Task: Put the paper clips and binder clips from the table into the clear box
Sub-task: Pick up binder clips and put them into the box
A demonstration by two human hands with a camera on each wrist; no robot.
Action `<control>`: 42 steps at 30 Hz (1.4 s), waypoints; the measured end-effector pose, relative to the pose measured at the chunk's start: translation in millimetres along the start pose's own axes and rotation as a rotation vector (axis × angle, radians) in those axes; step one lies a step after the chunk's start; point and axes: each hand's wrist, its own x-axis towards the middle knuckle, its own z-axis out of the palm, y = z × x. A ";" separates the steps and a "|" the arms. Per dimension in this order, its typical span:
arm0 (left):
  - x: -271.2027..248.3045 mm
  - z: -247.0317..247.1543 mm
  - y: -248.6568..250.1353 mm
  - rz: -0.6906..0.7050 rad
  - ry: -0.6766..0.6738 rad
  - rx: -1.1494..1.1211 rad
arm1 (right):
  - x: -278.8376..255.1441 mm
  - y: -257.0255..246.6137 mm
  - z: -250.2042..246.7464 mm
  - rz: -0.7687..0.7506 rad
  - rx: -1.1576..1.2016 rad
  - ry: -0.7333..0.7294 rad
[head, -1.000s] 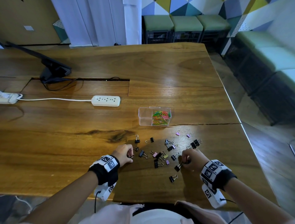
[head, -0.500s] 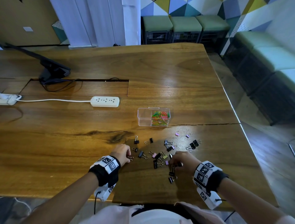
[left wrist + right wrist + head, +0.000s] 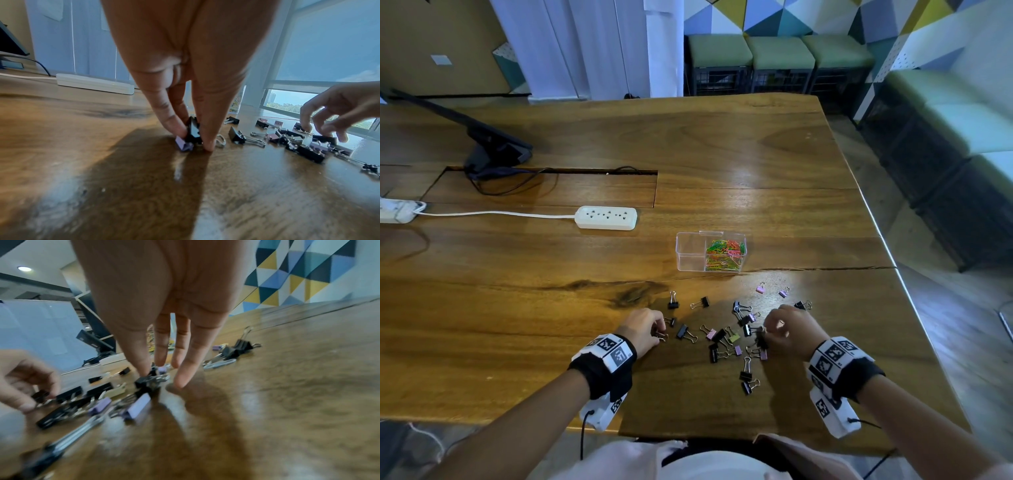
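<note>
The clear box [image 3: 690, 253] stands mid-table, with coloured paper clips [image 3: 724, 255] in its right compartment and the left one bare. Several black, pink and purple binder clips [image 3: 717, 337] lie scattered in front of it. My left hand [image 3: 650, 325] is at the pile's left edge; thumb and forefinger pinch a black binder clip [image 3: 192, 131] with a purple clip [image 3: 183, 145] against it. My right hand [image 3: 777, 329] hangs over the pile's right side, thumb and forefinger closing on a black binder clip [image 3: 148, 381]. Two black clips [image 3: 746, 380] lie nearest me.
A white power strip [image 3: 606, 217] with its cable lies left of the box. A black monitor stand [image 3: 493, 147] sits at the far left by a cable recess [image 3: 544, 188]. The table's right edge [image 3: 893, 270] runs close to the clips. Green stools [image 3: 777, 51] stand beyond the table.
My right hand carried a black clip left and toward me, left it beside another near the front, then moved back up to the pile. The left hand has stayed put.
</note>
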 end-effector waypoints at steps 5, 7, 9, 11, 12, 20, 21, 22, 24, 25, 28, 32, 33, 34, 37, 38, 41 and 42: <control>6.4 1.6 -2.3 0.015 0.045 -0.045 | 0.3 26.7 -15.3 0.190 -0.083 0.071; 11.0 0.8 -3.3 0.008 0.065 -0.084 | -1.1 30.8 -16.2 0.202 -0.118 0.033; 16.0 -1.3 -4.8 -0.012 0.100 -0.125 | -2.4 31.2 -15.5 0.197 -0.137 0.008; 21.0 -4.8 -7.6 -0.036 0.137 -0.164 | -2.0 30.7 -15.3 0.197 -0.133 0.010; 22.5 -7.5 -9.1 -0.050 0.150 -0.189 | -0.8 31.0 -14.9 0.198 -0.127 0.010; 22.2 -15.2 -25.0 -0.073 0.165 -0.317 | 6.3 26.9 -15.8 0.193 -0.182 -0.100; 20.6 -15.5 -25.5 -0.066 0.147 -0.304 | 6.5 25.3 -16.1 0.189 -0.194 -0.113; 18.4 -15.6 -25.4 -0.056 0.117 -0.273 | 7.6 23.5 -16.7 0.182 -0.204 -0.118; 14.2 -13.5 -25.2 -0.039 0.027 -0.182 | 11.5 18.8 -19.5 0.154 -0.204 -0.095; 12.4 -11.9 -24.9 -0.035 -0.020 -0.145 | 15.3 16.4 -22.2 0.135 -0.190 -0.076; 8.0 -6.0 -20.8 -0.008 -0.090 -0.067 | 32.1 2.6 -38.9 0.099 -0.102 -0.036; 6.6 0.1 -16.7 0.042 -0.052 -0.077 | 60.8 -23.9 -68.0 0.083 -0.008 0.038; 6.1 0.5 -16.0 0.042 -0.049 -0.089 | 67.8 -29.5 -74.5 0.082 0.003 0.078; 5.6 1.0 -15.7 0.038 -0.049 -0.099 | 75.0 -34.4 -80.0 0.076 0.008 0.120; 2.9 2.0 -15.4 0.030 -0.042 -0.127 | 94.1 -45.2 -91.9 0.041 0.036 0.231; 1.8 2.4 -15.3 0.029 -0.035 -0.128 | 98.9 -48.3 -94.3 0.029 0.044 0.260; -0.1 2.6 -15.3 0.016 -0.017 -0.125 | 111.8 -55.9 -95.3 0.027 0.044 0.281; -0.2 2.7 -15.3 0.010 -0.014 -0.123 | 115.5 -57.3 -94.1 0.039 0.044 0.258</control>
